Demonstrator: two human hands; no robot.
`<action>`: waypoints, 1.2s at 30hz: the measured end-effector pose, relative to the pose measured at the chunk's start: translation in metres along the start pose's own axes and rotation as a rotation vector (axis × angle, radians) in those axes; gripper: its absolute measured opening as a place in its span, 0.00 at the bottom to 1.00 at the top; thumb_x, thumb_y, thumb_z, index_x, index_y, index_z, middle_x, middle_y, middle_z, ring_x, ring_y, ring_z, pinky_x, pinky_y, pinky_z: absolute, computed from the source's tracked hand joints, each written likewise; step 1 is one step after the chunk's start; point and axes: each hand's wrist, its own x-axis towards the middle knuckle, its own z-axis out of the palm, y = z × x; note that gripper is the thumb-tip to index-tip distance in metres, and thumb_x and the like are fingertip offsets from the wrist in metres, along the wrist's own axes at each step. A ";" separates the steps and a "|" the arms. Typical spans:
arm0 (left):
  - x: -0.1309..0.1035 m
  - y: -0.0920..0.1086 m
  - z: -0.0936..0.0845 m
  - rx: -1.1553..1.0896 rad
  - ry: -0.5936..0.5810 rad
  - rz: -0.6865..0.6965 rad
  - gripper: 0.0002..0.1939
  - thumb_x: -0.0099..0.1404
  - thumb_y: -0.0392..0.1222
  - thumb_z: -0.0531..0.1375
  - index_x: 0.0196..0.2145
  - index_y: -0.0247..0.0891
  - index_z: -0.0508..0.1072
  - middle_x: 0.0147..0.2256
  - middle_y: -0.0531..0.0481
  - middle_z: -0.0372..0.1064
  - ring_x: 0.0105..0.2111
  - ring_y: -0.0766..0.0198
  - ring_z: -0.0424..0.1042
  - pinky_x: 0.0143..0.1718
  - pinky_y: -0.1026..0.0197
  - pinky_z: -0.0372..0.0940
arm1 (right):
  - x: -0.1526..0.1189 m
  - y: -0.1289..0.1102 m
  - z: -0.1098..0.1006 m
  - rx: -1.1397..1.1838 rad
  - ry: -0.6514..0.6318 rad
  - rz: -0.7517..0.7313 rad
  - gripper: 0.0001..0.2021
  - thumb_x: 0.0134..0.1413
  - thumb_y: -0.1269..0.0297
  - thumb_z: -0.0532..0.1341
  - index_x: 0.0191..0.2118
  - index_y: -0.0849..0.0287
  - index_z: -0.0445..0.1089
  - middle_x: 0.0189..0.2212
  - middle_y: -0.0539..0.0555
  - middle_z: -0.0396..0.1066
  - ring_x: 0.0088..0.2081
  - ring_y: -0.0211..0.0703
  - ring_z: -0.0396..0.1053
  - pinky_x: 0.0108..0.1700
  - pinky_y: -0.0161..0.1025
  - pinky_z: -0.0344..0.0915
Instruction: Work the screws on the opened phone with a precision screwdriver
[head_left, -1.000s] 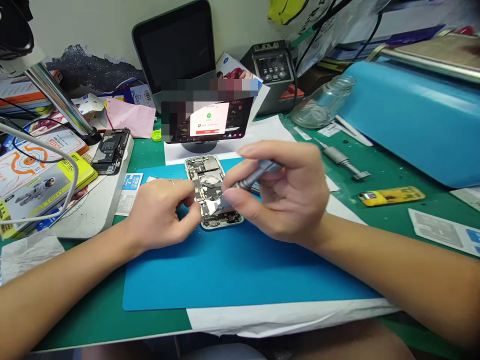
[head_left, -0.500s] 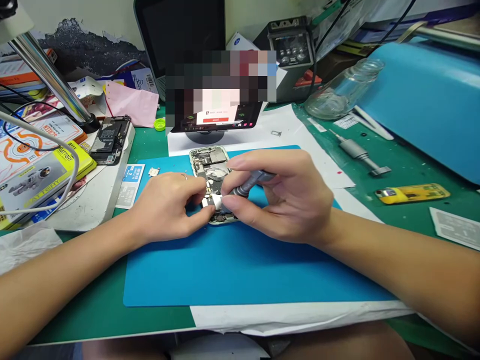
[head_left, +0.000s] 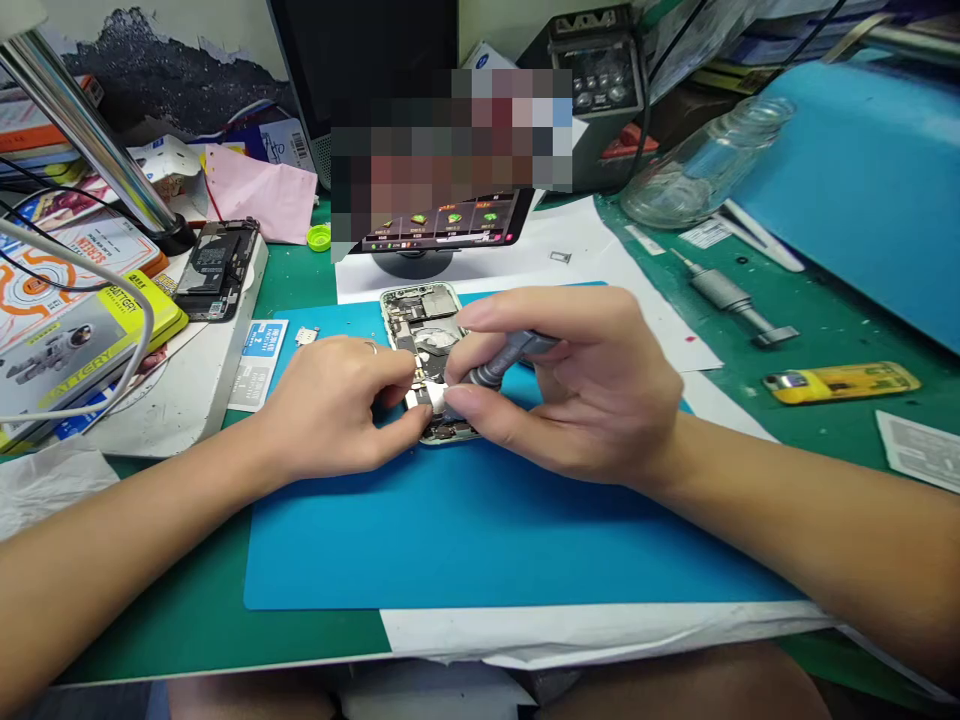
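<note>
An opened smartphone lies on the blue mat, its inner parts exposed. My left hand is closed at the phone's left edge, thumb and curled fingers pinching the lower side. A grey screwdriver is held in my right hand, thumb and fingers around its shaft over the phone's lower right part. The driver's tip is hidden behind the fingers. A small metal piece lies on the mat beyond my left hand.
Another opened phone rests on a white box at the left, near boxes and a lamp pole. A tablet stands behind the mat. At the right are a glass jar, a second grey screwdriver and a yellow tool.
The view has shifted slightly, and the tablet's screen shows different content. Both hands keep the same hold on the phone and screwdriver.
</note>
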 end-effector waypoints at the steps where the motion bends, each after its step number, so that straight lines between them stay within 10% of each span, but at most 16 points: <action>1: 0.000 0.000 0.000 -0.001 -0.002 0.000 0.14 0.65 0.42 0.58 0.24 0.42 0.58 0.20 0.57 0.58 0.21 0.65 0.56 0.27 0.58 0.48 | 0.000 0.000 0.000 -0.002 -0.001 0.001 0.25 0.58 0.76 0.67 0.60 0.55 0.66 0.38 0.51 0.77 0.36 0.38 0.79 0.34 0.34 0.80; 9: 0.000 -0.001 0.001 -0.015 -0.012 -0.013 0.14 0.65 0.42 0.59 0.24 0.41 0.59 0.20 0.57 0.58 0.22 0.65 0.58 0.28 0.59 0.48 | 0.001 -0.003 0.000 -0.014 -0.030 0.014 0.26 0.61 0.77 0.65 0.62 0.52 0.65 0.42 0.53 0.79 0.35 0.39 0.79 0.33 0.35 0.80; 16: -0.002 -0.001 0.000 0.008 0.011 0.013 0.14 0.65 0.41 0.59 0.24 0.41 0.59 0.20 0.57 0.61 0.22 0.66 0.59 0.26 0.60 0.48 | 0.006 -0.007 -0.007 0.019 -0.177 -0.031 0.26 0.65 0.76 0.59 0.67 0.58 0.60 0.50 0.61 0.80 0.48 0.44 0.81 0.51 0.41 0.81; 36: -0.004 -0.004 0.001 0.037 0.045 0.015 0.15 0.66 0.42 0.60 0.24 0.40 0.61 0.20 0.56 0.63 0.22 0.66 0.59 0.26 0.61 0.48 | 0.011 -0.010 -0.004 0.040 -0.151 -0.103 0.13 0.71 0.72 0.57 0.58 0.64 0.66 0.38 0.57 0.78 0.39 0.40 0.73 0.44 0.39 0.73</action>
